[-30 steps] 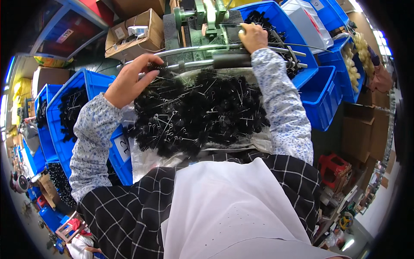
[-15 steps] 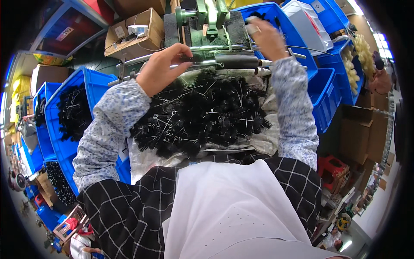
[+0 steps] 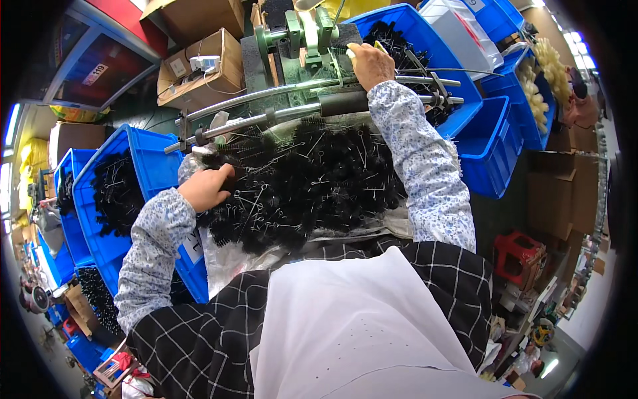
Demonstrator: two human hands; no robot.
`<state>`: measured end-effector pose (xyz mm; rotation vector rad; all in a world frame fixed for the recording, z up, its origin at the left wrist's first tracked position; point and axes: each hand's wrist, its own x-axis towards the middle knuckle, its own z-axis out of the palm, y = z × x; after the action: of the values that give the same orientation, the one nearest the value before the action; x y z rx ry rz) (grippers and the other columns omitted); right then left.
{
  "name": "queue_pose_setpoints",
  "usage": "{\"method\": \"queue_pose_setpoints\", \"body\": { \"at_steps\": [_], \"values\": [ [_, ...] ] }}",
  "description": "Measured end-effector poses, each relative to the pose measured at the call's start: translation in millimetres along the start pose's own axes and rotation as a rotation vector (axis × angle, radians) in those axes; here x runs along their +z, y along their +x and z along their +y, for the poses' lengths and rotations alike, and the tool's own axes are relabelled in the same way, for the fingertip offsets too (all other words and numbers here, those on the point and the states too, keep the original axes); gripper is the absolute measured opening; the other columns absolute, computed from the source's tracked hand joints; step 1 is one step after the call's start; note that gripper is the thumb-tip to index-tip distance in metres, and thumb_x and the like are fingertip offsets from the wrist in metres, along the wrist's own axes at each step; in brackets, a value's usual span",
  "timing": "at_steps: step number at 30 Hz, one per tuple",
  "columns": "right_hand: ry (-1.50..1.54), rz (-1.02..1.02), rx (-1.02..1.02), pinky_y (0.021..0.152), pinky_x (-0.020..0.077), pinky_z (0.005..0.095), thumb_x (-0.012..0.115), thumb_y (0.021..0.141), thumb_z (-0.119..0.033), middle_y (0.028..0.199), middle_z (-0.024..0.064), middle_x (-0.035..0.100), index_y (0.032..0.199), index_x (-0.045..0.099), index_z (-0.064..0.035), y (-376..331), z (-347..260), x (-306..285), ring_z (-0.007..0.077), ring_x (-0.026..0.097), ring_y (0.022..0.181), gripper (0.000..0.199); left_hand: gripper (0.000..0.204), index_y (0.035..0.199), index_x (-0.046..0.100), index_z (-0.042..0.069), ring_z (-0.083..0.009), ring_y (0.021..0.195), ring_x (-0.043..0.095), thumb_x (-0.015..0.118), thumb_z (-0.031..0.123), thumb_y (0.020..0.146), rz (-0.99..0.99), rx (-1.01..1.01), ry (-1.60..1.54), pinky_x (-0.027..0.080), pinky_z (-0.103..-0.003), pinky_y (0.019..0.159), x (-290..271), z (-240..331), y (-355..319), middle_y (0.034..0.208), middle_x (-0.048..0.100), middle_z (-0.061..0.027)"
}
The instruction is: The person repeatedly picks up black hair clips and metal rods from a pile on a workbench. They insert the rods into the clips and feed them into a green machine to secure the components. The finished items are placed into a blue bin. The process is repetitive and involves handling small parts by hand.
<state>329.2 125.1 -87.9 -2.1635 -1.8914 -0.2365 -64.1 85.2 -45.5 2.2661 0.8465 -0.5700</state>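
Note:
A wide heap of black twisted-wire brushes, many with bare wire ends and small loops, lies on a pale sheet in front of me. My left hand is at the heap's left edge, its thumb and fingers bent but apart among the bristles. I see no brush clearly gripped there. Beyond the metal rods, my right hand is closed in a pinch beside the green machine. A thin bristled brush seems to reach from its fingertips toward the machine; the fingers hide most of it.
Blue bins holding black brushes stand at left and far right. Another blue bin sits at right, near pale yellow bundles. A cardboard box with a white plug is behind the rods. A red stool stands lower right.
My left hand has dropped from the rods down and left to the brush heap. My right hand has moved left from the far bin's edge to the machine. The view has shifted slightly.

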Motion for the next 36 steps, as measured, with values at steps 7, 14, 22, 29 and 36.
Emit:
{"method": "queue_pose_setpoints", "body": {
  "at_steps": [7,14,22,29,36],
  "values": [
    [0.129,0.037,-0.033,0.075,0.0484,0.0376,0.054,0.084,-0.023,0.088,0.0066,0.065,0.101,0.065,-0.016,5,0,12,0.025,0.062,0.083,0.02,0.035,0.109,0.042,0.004,-0.0351,0.097,0.055,0.059,0.011,0.08,0.073,0.016,-0.136,0.043,-0.04,0.084,-5,6,1,0.099,0.058,-0.0205],
    [0.089,0.086,-0.131,0.08,0.0442,0.035,0.058,0.081,-0.019,0.091,0.0033,0.063,0.099,0.066,-0.0178,19,15,32,0.0233,0.058,0.087,0.019,0.022,0.101,0.053,0.004,-0.0322,0.095,0.053,0.057,0.008,0.08,0.303,0.21,-0.17,0.042,-0.038,0.083,-44,19,-1,0.097,0.056,-0.0146],
    [-0.003,0.015,0.048,0.086,0.0373,0.0433,0.058,0.078,-0.025,0.101,0.0093,0.058,0.106,0.058,-0.01,1,10,12,0.0261,0.051,0.103,0.032,0.023,0.1,0.054,0.002,-0.0125,0.067,0.048,0.058,0.005,0.078,0.488,0.141,-0.349,0.042,-0.025,0.064,-71,33,-10,0.089,0.054,-0.0057],
    [0.061,0.074,-0.008,0.078,0.0423,0.0412,0.057,0.074,-0.019,0.087,0.0087,0.063,0.083,0.06,-0.0066,3,-28,19,0.0256,0.057,0.092,0.016,0.024,0.1,0.054,0.002,-0.0107,0.065,0.046,0.059,0.005,0.077,0.497,0.198,-0.352,0.042,-0.024,0.063,-74,38,-3,0.086,0.054,-0.0045],
    [-0.072,0.104,-0.041,0.072,0.0405,0.0398,0.053,0.077,-0.021,0.08,0.0066,0.064,0.08,0.062,-0.01,7,-55,25,0.0222,0.059,0.083,0.015,0.027,0.104,0.053,0.002,-0.0107,0.069,0.05,0.06,0.004,0.078,0.465,0.212,-0.287,0.042,-0.024,0.064,-80,43,4,0.092,0.057,-0.0043]
  ]
}}
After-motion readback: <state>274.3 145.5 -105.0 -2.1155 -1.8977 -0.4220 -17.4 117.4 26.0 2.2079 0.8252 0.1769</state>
